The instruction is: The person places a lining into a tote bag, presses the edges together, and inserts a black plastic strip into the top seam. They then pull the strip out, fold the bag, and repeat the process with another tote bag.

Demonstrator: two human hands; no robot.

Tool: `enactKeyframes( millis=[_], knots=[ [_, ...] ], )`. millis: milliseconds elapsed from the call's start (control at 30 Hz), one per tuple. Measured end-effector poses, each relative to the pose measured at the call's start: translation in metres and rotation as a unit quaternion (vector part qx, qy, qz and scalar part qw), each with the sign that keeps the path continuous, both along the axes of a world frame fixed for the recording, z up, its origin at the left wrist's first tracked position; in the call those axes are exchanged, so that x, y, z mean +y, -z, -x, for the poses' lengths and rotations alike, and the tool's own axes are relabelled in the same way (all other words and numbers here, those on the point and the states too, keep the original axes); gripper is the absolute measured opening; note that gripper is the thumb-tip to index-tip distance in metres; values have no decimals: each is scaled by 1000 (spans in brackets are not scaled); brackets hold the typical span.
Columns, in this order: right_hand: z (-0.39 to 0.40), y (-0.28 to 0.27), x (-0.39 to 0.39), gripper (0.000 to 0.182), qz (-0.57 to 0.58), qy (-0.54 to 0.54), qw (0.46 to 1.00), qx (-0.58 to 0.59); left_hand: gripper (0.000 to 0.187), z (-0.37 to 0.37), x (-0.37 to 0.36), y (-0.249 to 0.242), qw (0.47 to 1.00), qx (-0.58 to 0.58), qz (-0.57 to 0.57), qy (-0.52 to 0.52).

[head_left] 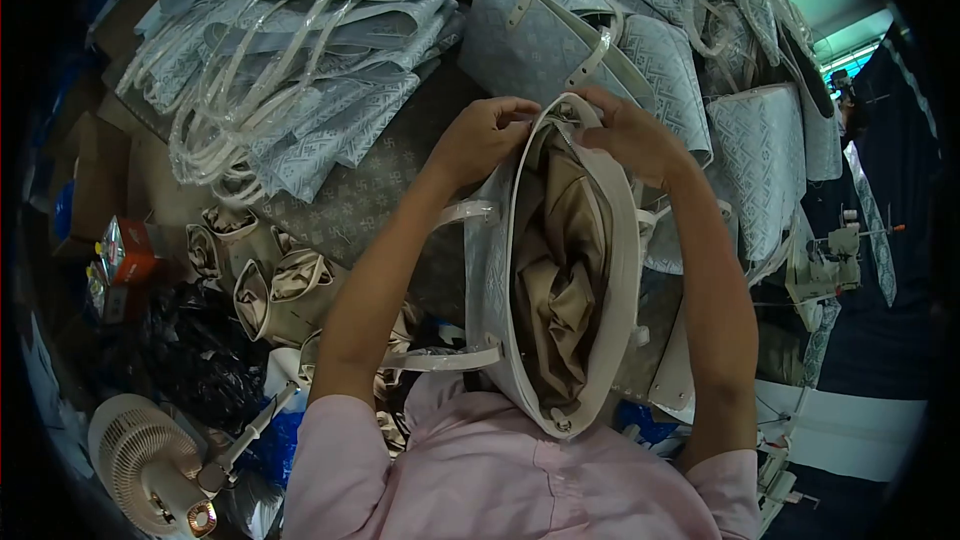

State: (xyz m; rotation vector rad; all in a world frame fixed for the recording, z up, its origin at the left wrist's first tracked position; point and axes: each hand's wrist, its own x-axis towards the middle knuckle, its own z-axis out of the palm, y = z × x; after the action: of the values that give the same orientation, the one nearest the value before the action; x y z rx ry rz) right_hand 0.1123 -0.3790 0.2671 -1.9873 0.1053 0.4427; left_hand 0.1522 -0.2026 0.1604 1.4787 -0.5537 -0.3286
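Note:
A pale grey handbag (488, 270) with a cream rim stands with its mouth open in front of my chest. Crumpled tan lining (560, 310) fills the inside. My left hand (490, 140) is closed on the left side of the rim at the far end. Opposite it, my right hand (632, 136) grips the same end, its fingers partly hidden behind and inside the edge. Between my hands, a small metal fitting (566, 112) shows at the far corner. Another fitting (558, 422) sits at the near corner. Cream straps (450, 356) stick out to the left of the bag.
Stacked silvery bag pieces (330, 40) with plastic-wrapped handles lie at the far left. More patterned bags (755, 160) are piled ahead and to the right. Tan pouches (290, 280), a black plastic bag (205, 350) and a fan (145, 460) are at my left. Sewing machine (830, 260) at right.

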Motion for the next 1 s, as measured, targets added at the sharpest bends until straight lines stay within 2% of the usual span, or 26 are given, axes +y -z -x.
enactKeyframes(
  millis=[67,100,133,167,200,267,400,467,500,567,600,667,800,900,967,1000],
  knots=[
    [-4,-14,-2,54,151,-49,987,25,31,1,-7,-4,999,13,47,22],
    [-3,-9,-4,54,149,-47,988,23,31,2,-10,-6,999,10,44,24],
    [-3,2,-5,53,226,-20,968,-107,32,3,-12,-7,1000,-3,21,15],
    [-2,8,-5,53,299,8,925,-233,34,3,-14,-8,1000,-16,0,6],
    [5,7,1,53,298,12,925,-233,34,3,-17,-5,1000,-17,-2,10],
    [24,5,19,44,316,108,878,-344,38,0,-22,0,994,49,93,41],
    [44,14,33,30,355,77,853,-374,40,-4,-23,5,979,80,170,75],
    [46,20,40,19,396,39,789,-467,40,-9,-26,10,976,62,180,102],
    [44,23,39,19,400,41,788,-466,40,-10,-29,12,976,63,182,105],
    [41,28,39,17,478,52,751,-452,41,-9,-33,15,966,98,221,88],
    [41,26,44,17,478,56,751,-451,41,-9,-34,14,967,98,219,91],
    [45,20,55,17,419,112,809,-397,41,-8,-35,13,970,57,227,60],
    [57,28,64,17,433,99,812,-379,42,-11,-33,14,967,99,222,80],
    [58,35,65,19,411,71,832,-366,42,-10,-36,14,971,56,218,81],
    [39,58,46,22,353,153,861,-334,42,-8,-35,12,961,103,244,85],
    [36,63,48,24,363,182,845,-349,42,-9,-35,12,960,105,243,88]
  ],
)
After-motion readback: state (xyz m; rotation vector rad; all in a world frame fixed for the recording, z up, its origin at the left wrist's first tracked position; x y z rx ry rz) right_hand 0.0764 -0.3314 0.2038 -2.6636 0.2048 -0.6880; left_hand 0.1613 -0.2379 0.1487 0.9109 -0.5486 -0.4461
